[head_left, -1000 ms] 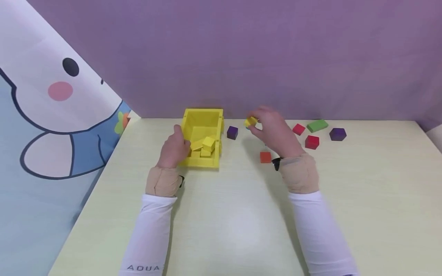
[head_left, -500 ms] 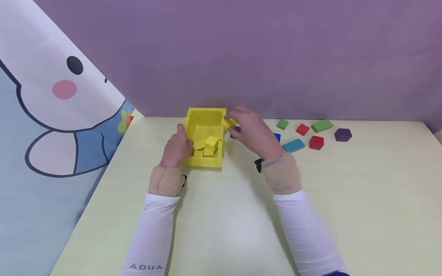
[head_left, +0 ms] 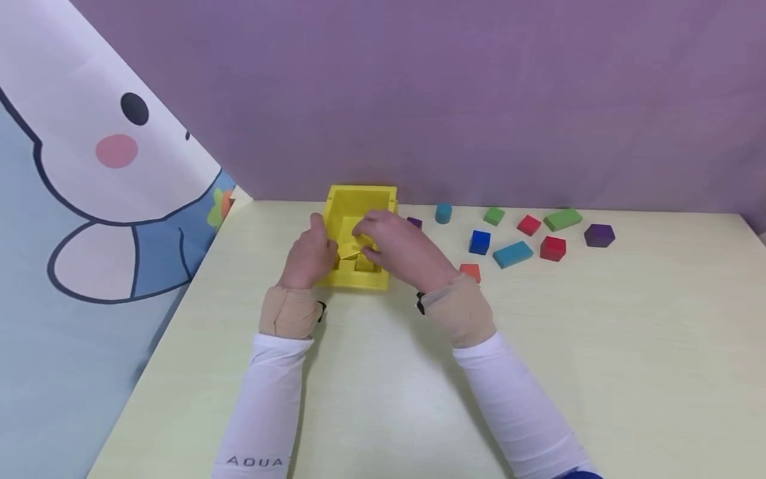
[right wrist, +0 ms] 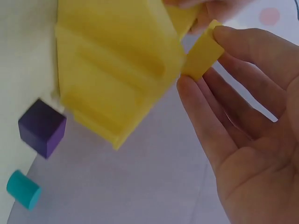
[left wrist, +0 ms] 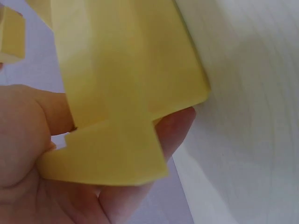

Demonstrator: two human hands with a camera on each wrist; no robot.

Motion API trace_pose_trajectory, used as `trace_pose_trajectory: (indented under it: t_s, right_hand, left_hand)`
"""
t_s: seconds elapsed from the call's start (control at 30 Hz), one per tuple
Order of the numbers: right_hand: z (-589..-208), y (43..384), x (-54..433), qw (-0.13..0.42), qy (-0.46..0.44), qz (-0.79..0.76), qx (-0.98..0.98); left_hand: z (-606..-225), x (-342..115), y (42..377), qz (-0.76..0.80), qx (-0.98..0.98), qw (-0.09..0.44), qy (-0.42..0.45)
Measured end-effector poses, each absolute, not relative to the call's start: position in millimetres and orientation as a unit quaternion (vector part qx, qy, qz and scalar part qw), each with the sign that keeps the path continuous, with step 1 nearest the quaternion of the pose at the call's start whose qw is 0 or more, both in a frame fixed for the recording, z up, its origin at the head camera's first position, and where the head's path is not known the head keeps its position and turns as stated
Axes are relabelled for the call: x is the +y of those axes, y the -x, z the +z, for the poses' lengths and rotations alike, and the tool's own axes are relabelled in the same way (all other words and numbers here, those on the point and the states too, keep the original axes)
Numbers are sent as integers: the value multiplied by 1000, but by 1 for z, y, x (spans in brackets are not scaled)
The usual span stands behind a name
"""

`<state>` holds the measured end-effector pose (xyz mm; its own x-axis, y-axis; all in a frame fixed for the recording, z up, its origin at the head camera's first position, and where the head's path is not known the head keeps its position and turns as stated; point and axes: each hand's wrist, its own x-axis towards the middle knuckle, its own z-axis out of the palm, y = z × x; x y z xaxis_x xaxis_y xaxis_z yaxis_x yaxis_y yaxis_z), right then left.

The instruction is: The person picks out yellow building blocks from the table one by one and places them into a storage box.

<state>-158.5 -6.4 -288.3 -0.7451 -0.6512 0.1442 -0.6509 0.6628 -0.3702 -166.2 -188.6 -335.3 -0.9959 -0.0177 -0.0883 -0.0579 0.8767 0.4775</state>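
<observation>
A yellow open-topped box (head_left: 354,281) stands on the table in the head view, with several yellow blocks (head_left: 347,265) inside. My left hand (head_left: 304,258) grips its left side, and in the left wrist view the fingers (left wrist: 175,128) curl round the box's edge. Over the box's right side is my right hand (head_left: 409,247). Thumb and fingertip pinch a yellow block (right wrist: 203,52), clearest in the right wrist view; in the head view my hand partly hides it. Just right of the box sits a purple cube (right wrist: 42,127), partly covered by my right hand in the head view.
To the right lie a teal cylinder (head_left: 443,213), a blue cube (head_left: 480,242), a light-blue block (head_left: 512,254), an orange block (head_left: 471,271), green blocks (head_left: 562,219), red blocks (head_left: 553,249) and a purple prism (head_left: 600,235). A purple backdrop (head_left: 455,106) rises behind the table.
My right hand has carried the yellow block leftward from among the loose blocks to over the box. The left hand keeps its grip on the box. The view has shifted slightly.
</observation>
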Motion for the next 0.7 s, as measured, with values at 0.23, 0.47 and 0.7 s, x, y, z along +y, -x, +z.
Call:
trace_pose_trajectory:
  t_s: [0.23,0.47,0.7]
  right_hand:
    - [-298,155,-21,9,388,-162,907]
    - [-312,154,-34,-12,410,-140,901]
    - [-324,156,-40,-40,417,-136,898]
  left_hand:
    - [-337,-190,168,247,968,43,17]
    - [-337,-190,169,245,968,45,24]
    - [-336,-190,169,249,967,42,23]
